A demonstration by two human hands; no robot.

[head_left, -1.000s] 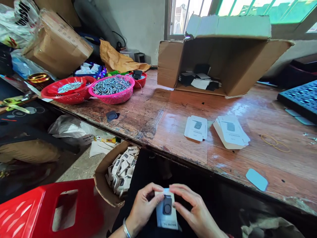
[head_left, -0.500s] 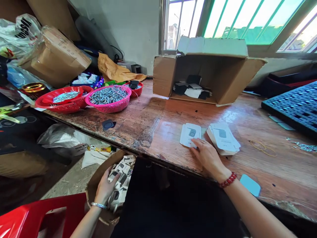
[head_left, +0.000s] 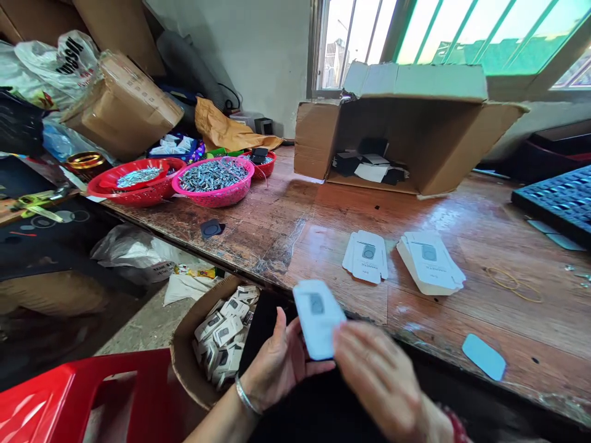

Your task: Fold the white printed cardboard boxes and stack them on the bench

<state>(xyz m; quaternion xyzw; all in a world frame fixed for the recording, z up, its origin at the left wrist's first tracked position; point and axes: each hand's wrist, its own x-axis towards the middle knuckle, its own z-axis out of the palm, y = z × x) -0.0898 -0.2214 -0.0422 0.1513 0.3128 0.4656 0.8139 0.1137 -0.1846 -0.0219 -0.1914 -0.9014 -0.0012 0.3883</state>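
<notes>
A flattened white box (head_left: 317,317) with a small printed picture is tilted up at the table's front edge. My right hand (head_left: 381,375), slightly blurred, grips its right side with the fingers together. Behind its lower left, my left hand (head_left: 279,366) is open, thumb raised and fingers apart; whether they touch the box I cannot tell. On the table lie another flattened white box (head_left: 367,257) and, to its right, a stack of flattened white boxes (head_left: 429,261). Below the edge at left, a cardboard carton (head_left: 182,363) holds small folded white boxes (head_left: 226,332).
Pink and red baskets (head_left: 212,197) of small metal parts stand at the back left. A large open cardboard box (head_left: 318,141) lies on its side by the window. A rubber band (head_left: 512,286) and a pale blue card (head_left: 484,357) lie at right; a red stool (head_left: 41,394) stands lower left.
My right hand has lifted a flattened box off the table and brought it toward me. My left hand has left the small boxes in the carton and moved right and up to meet it.
</notes>
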